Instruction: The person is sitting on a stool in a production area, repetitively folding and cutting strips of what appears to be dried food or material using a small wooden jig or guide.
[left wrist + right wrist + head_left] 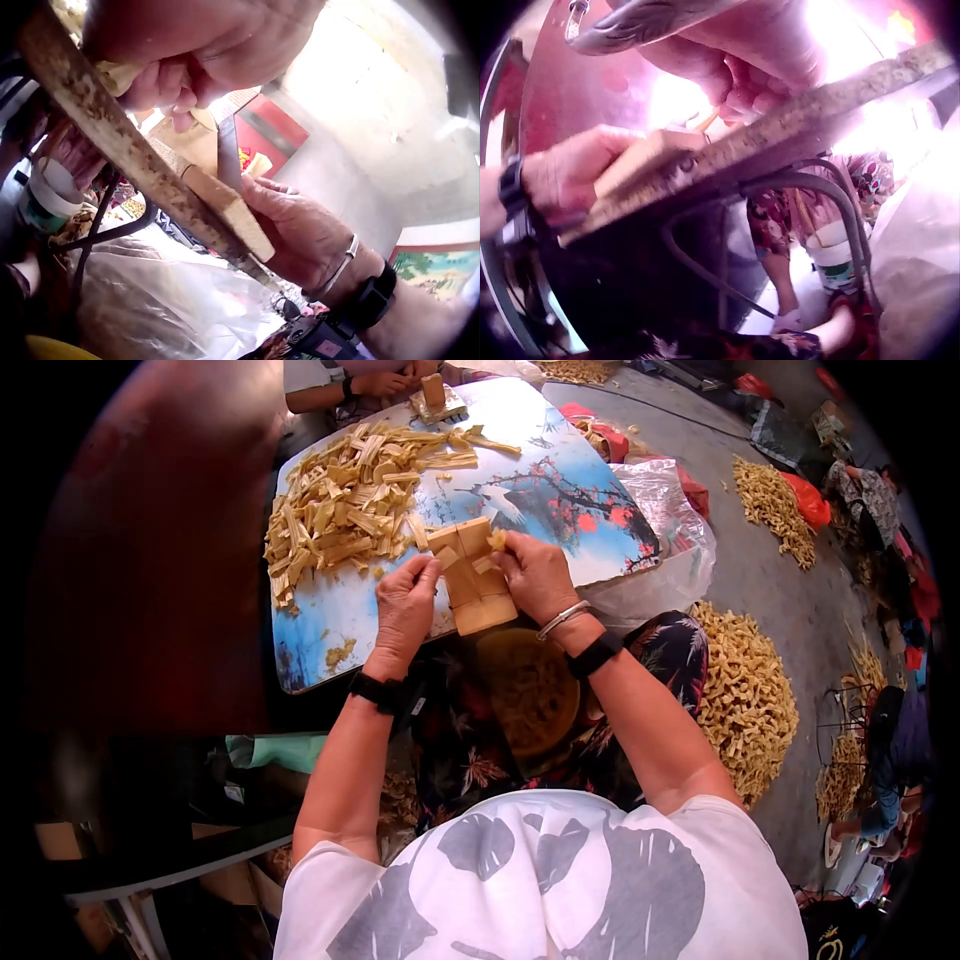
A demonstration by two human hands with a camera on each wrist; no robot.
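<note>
Left grip (pixel 403 605) curled, pinching pale strip (pixel 447 558) | right grip (pixel 545 575) curled, pinching yellow piece (pixel 497 540) | wooden block (pixel 483 615) at desk (pixel 612 546) near edge | strip heap (pixel 335 510) along left edge

The painted tabletop (pixel 575 475) bears heaped yellow strips (pixel 345 500); a wooden block (pixel 484 613) lies at its edge.

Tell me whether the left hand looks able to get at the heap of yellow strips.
Probably yes: the heap of yellow strips lies on the table just ahead of the left hand, with nothing seen standing between. It seems to pinch a pale strip, though, and may need to let go first.
</note>
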